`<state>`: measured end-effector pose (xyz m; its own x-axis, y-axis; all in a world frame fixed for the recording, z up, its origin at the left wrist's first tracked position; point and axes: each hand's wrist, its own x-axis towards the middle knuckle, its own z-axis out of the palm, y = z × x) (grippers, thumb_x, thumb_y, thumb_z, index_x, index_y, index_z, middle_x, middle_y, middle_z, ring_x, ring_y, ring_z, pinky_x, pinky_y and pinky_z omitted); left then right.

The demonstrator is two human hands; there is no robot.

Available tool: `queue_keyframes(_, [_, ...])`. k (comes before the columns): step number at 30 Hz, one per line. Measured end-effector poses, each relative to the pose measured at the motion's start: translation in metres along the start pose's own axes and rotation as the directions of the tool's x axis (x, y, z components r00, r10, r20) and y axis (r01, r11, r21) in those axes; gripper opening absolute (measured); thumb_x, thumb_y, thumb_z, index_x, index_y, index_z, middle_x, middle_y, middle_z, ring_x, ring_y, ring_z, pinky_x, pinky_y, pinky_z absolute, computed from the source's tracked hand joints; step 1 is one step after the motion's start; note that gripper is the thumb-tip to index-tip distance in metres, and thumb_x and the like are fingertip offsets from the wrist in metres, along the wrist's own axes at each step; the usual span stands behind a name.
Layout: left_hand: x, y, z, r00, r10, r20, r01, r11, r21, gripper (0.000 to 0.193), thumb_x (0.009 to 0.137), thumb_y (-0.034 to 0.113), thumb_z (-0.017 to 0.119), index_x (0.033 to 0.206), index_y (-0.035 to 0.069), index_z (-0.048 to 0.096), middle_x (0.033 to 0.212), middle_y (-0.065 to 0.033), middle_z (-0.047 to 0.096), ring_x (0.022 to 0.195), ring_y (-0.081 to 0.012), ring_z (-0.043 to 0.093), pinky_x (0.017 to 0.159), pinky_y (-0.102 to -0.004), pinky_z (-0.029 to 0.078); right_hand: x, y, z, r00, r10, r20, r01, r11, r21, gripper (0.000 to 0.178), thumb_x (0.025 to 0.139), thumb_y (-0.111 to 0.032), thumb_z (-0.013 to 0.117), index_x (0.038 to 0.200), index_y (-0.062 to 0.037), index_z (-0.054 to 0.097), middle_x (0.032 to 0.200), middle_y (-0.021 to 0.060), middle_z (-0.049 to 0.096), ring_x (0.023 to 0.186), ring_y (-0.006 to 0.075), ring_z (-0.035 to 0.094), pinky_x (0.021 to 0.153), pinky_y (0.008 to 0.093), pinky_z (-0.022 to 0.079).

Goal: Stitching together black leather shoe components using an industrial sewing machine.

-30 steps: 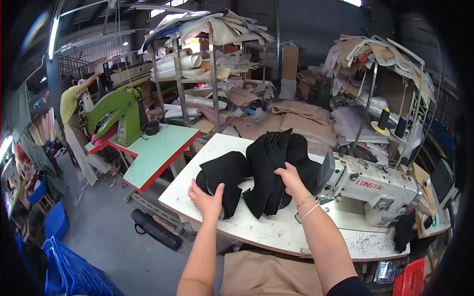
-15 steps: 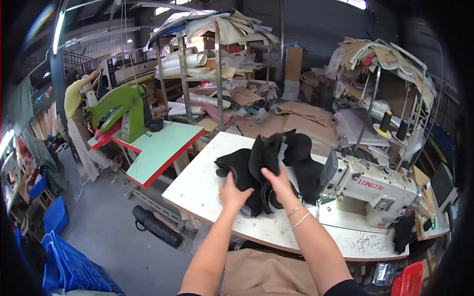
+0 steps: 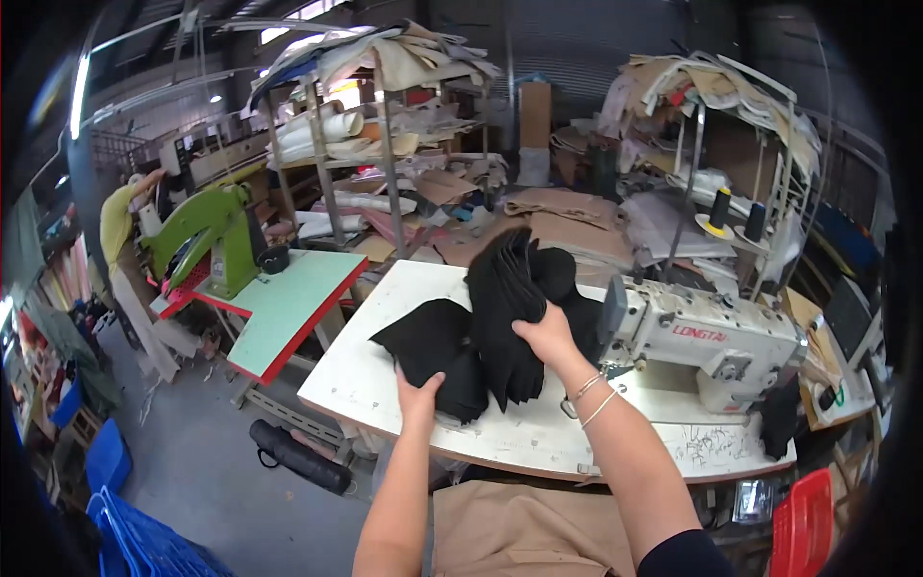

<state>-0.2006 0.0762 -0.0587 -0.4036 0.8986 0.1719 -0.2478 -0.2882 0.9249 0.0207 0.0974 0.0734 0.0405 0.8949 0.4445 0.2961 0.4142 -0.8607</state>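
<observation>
In the head view, a white table carries the sewing machine, with thread scraps strewn in front of the machine and two thread spools on a stand behind it. Well left of the machine, a green press stands at a pale green bench edged in red, a co-worker beyond it; behind the machine, brown sheets lie heaped between two loaded racks. The black pieces are on the table left of the machine: a flat pile farther off and an upright bundle nearer. The right hand, its braceleted forearm slanting up just left of the machine, grips the bundle, thumb on its face. The left hand, farther left, touches the pile's near edge, thumb toward the machine; its fingers are partly hidden, so I cannot tell how firmly it is closed.
</observation>
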Motion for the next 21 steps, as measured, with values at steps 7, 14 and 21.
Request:
queue_keyframes(7, [-0.015,0.004,0.008,0.999,-0.053,-0.007,0.048,0.95,-0.308,0.065,0.068,-0.003,0.069,0.127,0.001,0.043,0.117,-0.0131,0.055,0.104,-0.0264,0.056,0.091,-0.0381,0.047,-0.01,-0.106,-0.093,0.986,0.023,0.164,-0.111,0.829,0.549,0.038,0.074,-0.002,0.067,0.11,0.007,0.057,0.104,0.0129,0.064,0.091,0.0215,0.064,0.083,0.0345,0.052])
queue_keyframes(14, [-0.044,0.067,-0.013,0.978,-0.182,0.098,0.206,0.889,-0.41,0.046,0.076,0.021,0.065,0.114,-0.005,0.057,0.11,-0.0176,0.061,0.098,-0.0293,0.062,0.088,-0.0415,0.05,-0.133,-0.119,-0.208,0.998,-0.057,0.025,0.033,0.825,0.564,0.05,0.079,-0.01,0.069,0.123,0.0042,0.05,0.115,0.0081,0.059,0.105,0.0164,0.056,0.093,0.0319,0.043])
queue_keyframes(21, [-0.13,0.165,0.099,0.91,-0.107,0.402,0.243,0.921,-0.305,0.047,0.087,0.02,0.058,0.125,-0.005,0.047,0.118,-0.0177,0.056,0.104,-0.0321,0.057,0.09,-0.0418,0.047,-0.385,-0.057,-0.318,0.937,0.302,-0.174,-0.177,0.841,0.511,0.058,0.068,0.001,0.072,0.122,0.0066,0.051,0.113,0.0098,0.061,0.106,0.0181,0.056,0.094,0.0323,0.043])
